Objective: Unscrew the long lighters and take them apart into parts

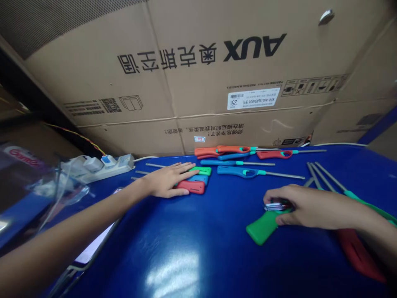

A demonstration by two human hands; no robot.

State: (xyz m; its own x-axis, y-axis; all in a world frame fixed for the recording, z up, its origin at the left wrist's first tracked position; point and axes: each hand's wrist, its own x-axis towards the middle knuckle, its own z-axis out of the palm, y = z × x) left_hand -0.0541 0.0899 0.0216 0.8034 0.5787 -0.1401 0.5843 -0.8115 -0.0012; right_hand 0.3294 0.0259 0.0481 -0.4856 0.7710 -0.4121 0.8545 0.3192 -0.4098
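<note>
Lighters with long metal nozzles lie scattered over the blue table [198,252], most of them in a loose group [235,154] at the far side, against the big cardboard box [198,82].

The left hand [167,181] lies flat, fingers straight and close together, pressing on three lighters set side by side: a green handle [204,170], a blue handle [202,179] and a red handle [196,187]. Their nozzles point left, under the wrist. A flat palm like this pins them, so they stay lined up and do not roll.

The right hand [300,207] curls over the green lighter [262,227], near and to the right. The fingers close on its front end, where a shiny metal part [274,205] shows under the fingertips. The handle sticks out to the left and rests on the table, which steadies the grip.

More nozzles [322,176] fan out behind that hand, and a red lighter [356,252] lies under the forearm. A white power strip [118,163] sits at the far left.
</note>
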